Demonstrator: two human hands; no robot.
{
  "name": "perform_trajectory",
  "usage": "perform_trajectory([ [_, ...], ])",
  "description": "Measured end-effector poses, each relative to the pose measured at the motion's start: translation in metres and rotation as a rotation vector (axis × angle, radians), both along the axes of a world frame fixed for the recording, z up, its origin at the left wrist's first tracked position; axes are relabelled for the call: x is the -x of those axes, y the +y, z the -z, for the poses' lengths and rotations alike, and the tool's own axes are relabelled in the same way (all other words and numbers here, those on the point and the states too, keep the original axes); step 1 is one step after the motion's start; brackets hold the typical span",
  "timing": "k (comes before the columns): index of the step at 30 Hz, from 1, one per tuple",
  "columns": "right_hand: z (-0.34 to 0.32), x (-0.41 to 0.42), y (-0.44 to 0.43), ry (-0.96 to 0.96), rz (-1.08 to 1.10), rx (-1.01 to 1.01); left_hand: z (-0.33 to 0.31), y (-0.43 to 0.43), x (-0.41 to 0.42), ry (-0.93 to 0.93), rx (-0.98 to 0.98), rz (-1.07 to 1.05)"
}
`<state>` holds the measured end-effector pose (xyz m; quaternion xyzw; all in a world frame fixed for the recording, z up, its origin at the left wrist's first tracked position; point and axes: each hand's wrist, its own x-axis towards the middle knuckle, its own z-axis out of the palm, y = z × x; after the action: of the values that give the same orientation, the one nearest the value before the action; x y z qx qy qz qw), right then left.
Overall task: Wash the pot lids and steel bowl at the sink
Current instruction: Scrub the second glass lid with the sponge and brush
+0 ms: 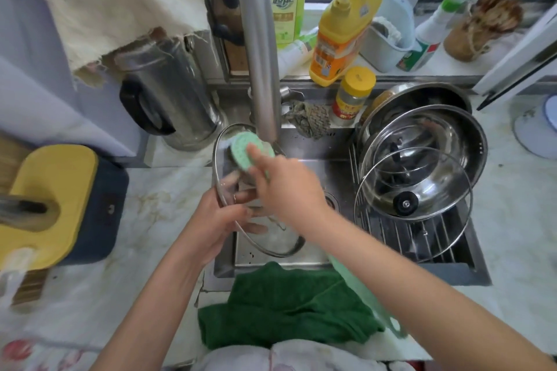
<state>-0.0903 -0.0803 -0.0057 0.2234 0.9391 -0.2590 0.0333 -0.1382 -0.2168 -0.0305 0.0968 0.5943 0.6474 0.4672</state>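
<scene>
While the left hand (217,217) grips the steel-rimmed glass pot lid (289,250), fingers curled round its edge, the lid stands tilted over the stainless steel sink (316,144) at frame centre, so runoff drains into the basin. The right hand (286,187) presses the round green scrubbing pad (241,150) against the lid's upper part with 1 straight forefinger. Whether its other fingers clamp the pad cannot be told. Right of centre, a 2nd glass lid (422,178) leans in the steel bowl (452,135) on the wire rack (422,238), probably to drip dry.
</scene>
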Motion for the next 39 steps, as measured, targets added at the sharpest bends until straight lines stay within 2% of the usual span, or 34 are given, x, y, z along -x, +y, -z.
perform_trajectory([
  [3, -0.019, -0.021, -0.014, 0.058, -0.09, -0.02, -0.001, -0.004, -0.002, -0.002, 0.004, -0.033],
  [5, -0.005, 0.001, 0.011, -0.033, -0.015, -0.075, 0.001, -0.007, -0.003, -0.043, -0.011, -0.026],
  [7, 0.022, 0.025, 0.049, -0.156, 0.086, 0.006, 0.001, -0.012, -0.002, -0.04, -0.014, 0.011],
  [9, 0.049, 0.027, 0.08, -0.275, 0.121, 0.197, 0.001, -0.018, 0.0, -0.011, -0.025, 0.044],
  [11, 0.07, 0.01, 0.093, -0.297, 0.153, 0.463, 0.0, -0.026, 0.003, -0.013, -0.055, 0.035],
  [14, 0.087, -0.026, 0.087, -0.204, 0.416, 0.98, 0.0, -0.036, 0.01, -0.093, -0.139, -0.046],
  [18, 0.099, -0.054, 0.065, -0.108, 0.628, 1.328, 0.002, -0.035, 0.024, -0.2, -0.255, -0.101],
  [21, 0.095, -0.064, 0.063, 0.078, 0.614, 1.622, 0.003, -0.031, 0.037, -0.235, -0.276, -0.041],
  [25, 0.087, -0.071, 0.072, 0.308, 0.479, 1.69, 0.012, -0.017, 0.061, -0.342, -0.317, 0.134],
  [28, 0.08, -0.077, 0.075, 0.455, 0.475, 1.694, 0.023, -0.001, 0.082, -0.472, -0.4, 0.3],
  [30, 0.062, -0.081, 0.072, 0.479, 0.468, 1.667, 0.028, 0.016, 0.088, -0.501, -0.278, 0.261],
  [33, 0.034, -0.085, 0.071, 0.505, 0.511, 1.602, 0.028, 0.045, 0.087, -0.544, -0.049, 0.026],
  [34, 0.029, -0.084, 0.071, 0.539, 0.546, 1.569, 0.027, 0.059, 0.085, -0.525, -0.013, -0.067],
  [35, 0.026, -0.085, 0.071, 0.58, 0.584, 1.544, 0.03, 0.071, 0.084, -0.421, 0.046, -0.168],
  [37, 0.025, -0.085, 0.071, 0.67, 0.671, 1.534, 0.037, 0.095, 0.076, 0.011, 0.265, -0.293],
  [39, 0.026, -0.082, 0.071, 0.712, 0.721, 1.522, 0.042, 0.109, 0.053, 0.542, 0.482, -0.208],
])
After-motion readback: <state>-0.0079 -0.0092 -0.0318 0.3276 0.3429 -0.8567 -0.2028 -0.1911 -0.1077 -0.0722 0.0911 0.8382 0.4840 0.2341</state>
